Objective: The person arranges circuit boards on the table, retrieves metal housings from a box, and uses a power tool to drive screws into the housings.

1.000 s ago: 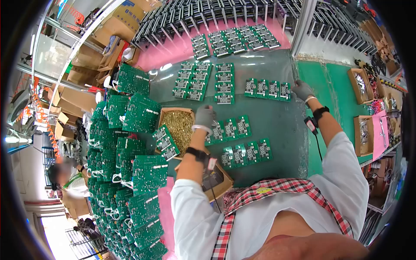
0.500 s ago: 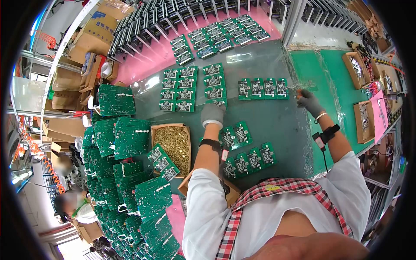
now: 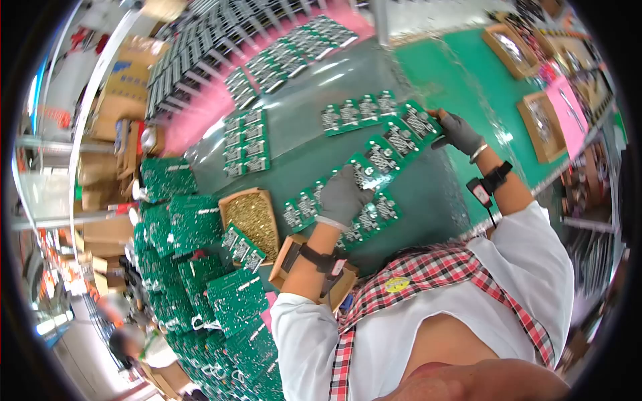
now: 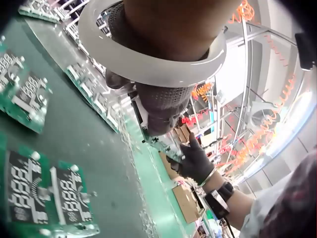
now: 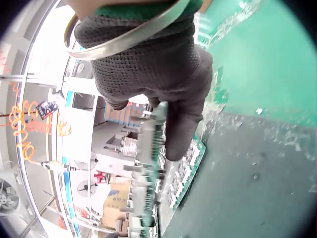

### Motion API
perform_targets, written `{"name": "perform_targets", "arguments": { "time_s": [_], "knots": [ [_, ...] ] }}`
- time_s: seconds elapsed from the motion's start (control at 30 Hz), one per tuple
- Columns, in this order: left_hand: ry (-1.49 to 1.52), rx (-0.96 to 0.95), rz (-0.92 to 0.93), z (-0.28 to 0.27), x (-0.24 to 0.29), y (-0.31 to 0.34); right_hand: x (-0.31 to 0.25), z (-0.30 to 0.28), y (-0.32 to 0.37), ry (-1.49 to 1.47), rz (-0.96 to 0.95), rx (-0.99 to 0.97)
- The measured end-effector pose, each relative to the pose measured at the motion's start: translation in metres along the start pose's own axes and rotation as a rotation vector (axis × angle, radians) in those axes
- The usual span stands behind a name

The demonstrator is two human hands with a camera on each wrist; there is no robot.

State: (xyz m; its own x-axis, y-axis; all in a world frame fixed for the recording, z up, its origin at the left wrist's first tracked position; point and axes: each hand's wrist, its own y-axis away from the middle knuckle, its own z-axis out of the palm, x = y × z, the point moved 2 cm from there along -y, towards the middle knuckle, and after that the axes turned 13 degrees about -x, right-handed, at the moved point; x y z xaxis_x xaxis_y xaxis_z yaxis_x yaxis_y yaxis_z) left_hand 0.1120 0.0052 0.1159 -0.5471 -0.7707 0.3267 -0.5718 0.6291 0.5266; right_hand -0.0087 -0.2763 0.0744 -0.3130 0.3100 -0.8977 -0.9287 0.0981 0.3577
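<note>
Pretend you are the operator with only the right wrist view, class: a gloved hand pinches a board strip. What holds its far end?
Observer: The left hand grips the far end of the board strip; the right hand has the other.
Operator: What lies beside that left hand?
Observer: An open box of brass screws, to its left.
Operator: And beyond the box?
Observer: Overlapping large green circuit boards, piled further left.

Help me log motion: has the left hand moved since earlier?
Yes. The left hand moved right, away from the screw box, onto a board strip.
</note>
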Motion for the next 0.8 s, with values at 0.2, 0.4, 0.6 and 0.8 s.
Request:
{"name": "perform_targets", "arguments": {
  "time_s": [0.2,0.4,0.6,0.8],
  "knots": [
    [-0.21,-0.135,0.212,0.059,0.083,-0.051,0.041,-0.062,0.081,0.25,0.119,0.312],
    [-0.359,-0.314,0.066,0.108,0.108,-0.08,0.099,-0.087,0.102,0.487,0.297,0.38],
    [-0.332,-0.442,-0.082,0.102,0.119,-0.073,0.09,-0.078,0.097,0.708,0.289,0.463],
    [-0.331,-0.416,-0.034,0.111,0.109,-0.074,0.083,-0.086,0.094,0.797,0.333,0.367]
  ]
}}
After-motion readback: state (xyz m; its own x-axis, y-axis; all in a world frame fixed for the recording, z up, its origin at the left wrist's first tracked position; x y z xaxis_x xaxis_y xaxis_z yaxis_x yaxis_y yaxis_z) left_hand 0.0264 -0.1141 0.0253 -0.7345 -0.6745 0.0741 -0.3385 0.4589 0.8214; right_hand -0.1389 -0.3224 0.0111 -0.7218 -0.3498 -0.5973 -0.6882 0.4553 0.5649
